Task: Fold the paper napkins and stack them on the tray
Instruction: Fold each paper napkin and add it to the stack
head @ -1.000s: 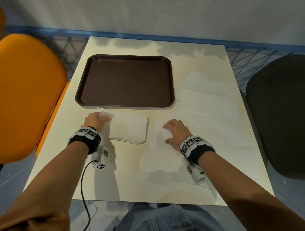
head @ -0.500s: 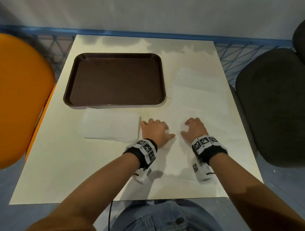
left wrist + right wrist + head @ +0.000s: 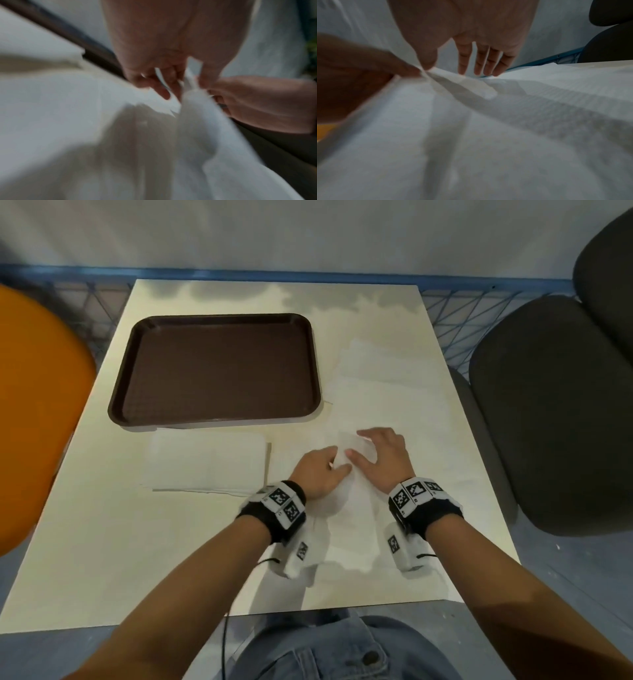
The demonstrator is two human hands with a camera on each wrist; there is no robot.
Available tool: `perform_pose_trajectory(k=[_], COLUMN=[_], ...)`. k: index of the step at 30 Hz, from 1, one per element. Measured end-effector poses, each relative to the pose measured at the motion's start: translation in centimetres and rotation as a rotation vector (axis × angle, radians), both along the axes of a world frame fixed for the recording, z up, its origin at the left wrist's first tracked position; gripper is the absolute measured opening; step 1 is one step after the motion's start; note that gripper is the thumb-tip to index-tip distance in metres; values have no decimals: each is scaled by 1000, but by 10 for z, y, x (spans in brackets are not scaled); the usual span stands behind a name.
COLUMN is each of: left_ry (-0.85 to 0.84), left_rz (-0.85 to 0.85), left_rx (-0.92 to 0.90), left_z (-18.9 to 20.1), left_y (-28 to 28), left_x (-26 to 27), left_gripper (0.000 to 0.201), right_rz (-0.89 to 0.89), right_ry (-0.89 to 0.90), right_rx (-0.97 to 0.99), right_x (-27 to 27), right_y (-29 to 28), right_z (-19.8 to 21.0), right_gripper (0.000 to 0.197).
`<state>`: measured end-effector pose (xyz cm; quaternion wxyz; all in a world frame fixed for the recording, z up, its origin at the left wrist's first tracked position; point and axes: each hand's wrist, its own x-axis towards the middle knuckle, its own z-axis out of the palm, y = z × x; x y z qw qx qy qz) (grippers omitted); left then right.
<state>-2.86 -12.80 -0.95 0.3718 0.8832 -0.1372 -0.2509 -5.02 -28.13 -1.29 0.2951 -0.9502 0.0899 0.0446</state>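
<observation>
A brown tray [image 3: 219, 368] lies at the back left of the table with nothing on it. In front of it rests a folded white napkin [image 3: 205, 463]. A flat napkin [image 3: 346, 525] is spread between my wrists. My left hand [image 3: 318, 470] pinches a raised ridge at its far edge, and the left wrist view shows paper [image 3: 190, 81] caught between curled fingers [image 3: 154, 86]. My right hand [image 3: 380, 457] is beside it, its fingers [image 3: 481, 60] straight with tips on the paper and the thumb [image 3: 426, 59] against the ridge. A lifted corner [image 3: 356, 445] stands between the two hands.
More unfolded napkins [image 3: 387, 392] lie overlapped along the right side of the table [image 3: 102, 525]. An orange chair [image 3: 37, 419] stands at the left and a black chair [image 3: 555, 412] at the right. A blue mesh fence [image 3: 455, 313] runs behind.
My left hand left the folded napkin and crossed right to the flat one. Both hands then drew together, and the napkin's far edge has risen off the table between them.
</observation>
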Motion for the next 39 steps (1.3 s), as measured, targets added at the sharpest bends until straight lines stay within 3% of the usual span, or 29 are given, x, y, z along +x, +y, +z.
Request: perform_pose_trajectory(k=[3, 6, 10, 14, 17, 19, 22, 27, 33, 36, 37, 39], left_ry=[167, 336, 382, 341, 368, 364, 277, 36, -196, -253, -261, -292], left_rz=[122, 371, 489, 516, 446, 420, 531, 560, 413, 352, 324, 248], left_rx=[-371, -700, -861, -803, -746, -689, -667, -523, -475, -431, -431, -365], left_z=[21, 37, 41, 31, 22, 21, 22, 18, 27, 29, 29, 27], left_y=[25, 40, 56, 71, 77, 77, 76, 77, 52, 37, 32, 22], left_x=[13, 22, 30, 33, 32, 28, 27, 35, 29, 24, 21, 14], left_gripper=[13, 16, 24, 25, 36, 29, 17, 11, 39, 38, 35, 34], right_rz=[56, -8, -77, -119, -224, -252, -279, -428, -372, -346, -336, -332], right_ry=[19, 212, 480, 329, 217, 179, 203, 142, 76, 104, 108, 153], right_rx=[146, 400, 635, 751, 877, 900, 853, 734, 846, 857, 863, 889], right_x=[16, 31, 28, 23, 27, 29, 30, 30, 29, 31, 31, 29], right_y=[6, 13, 19, 17, 15, 12, 8, 3, 26, 41, 46, 56], right_z=[21, 39, 45, 35, 36, 37, 37, 37, 49, 51, 51, 51], right_gripper=[54, 57, 60, 21, 13, 16, 31, 53, 46, 37, 38, 66])
